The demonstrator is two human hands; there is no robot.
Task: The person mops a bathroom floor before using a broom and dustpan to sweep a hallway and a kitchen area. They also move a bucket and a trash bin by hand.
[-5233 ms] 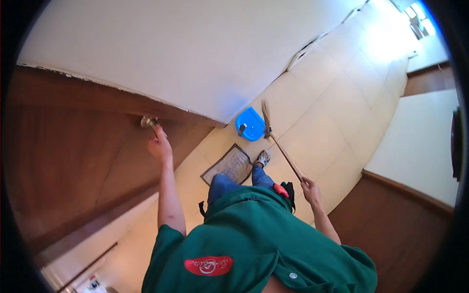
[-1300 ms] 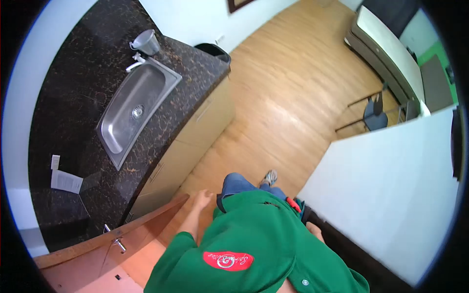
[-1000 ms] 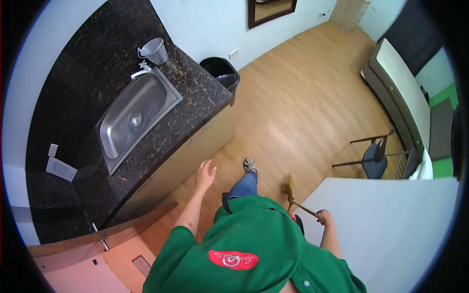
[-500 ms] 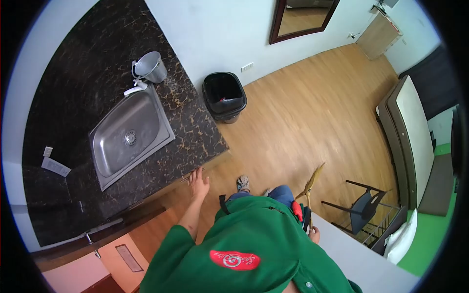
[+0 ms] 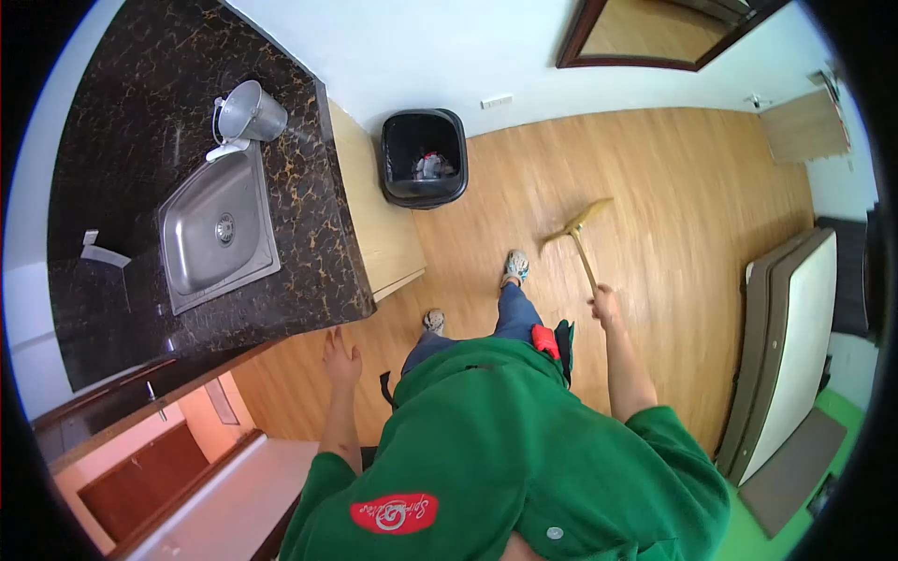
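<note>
My right hand (image 5: 605,305) is shut on the thin handle of a straw broom (image 5: 578,235), whose bristle head points forward over the wooden floor (image 5: 655,178). My left hand (image 5: 340,357) hangs with its fingers spread and holds nothing, just below the corner of the dark marble counter (image 5: 309,234). I wear a green shirt and jeans, and both feet stand on the floor between the counter and the broom.
A steel sink (image 5: 213,234) with a metal bucket (image 5: 245,112) beside the tap sits in the counter. A black waste bin (image 5: 424,157) stands against the white wall. A mattress (image 5: 795,346) leans at the right. A framed mirror (image 5: 655,33) hangs on the far wall.
I have turned and stepped further into the room. My right arm has swung the broom out in front. My left hand has come off the counter edge.
</note>
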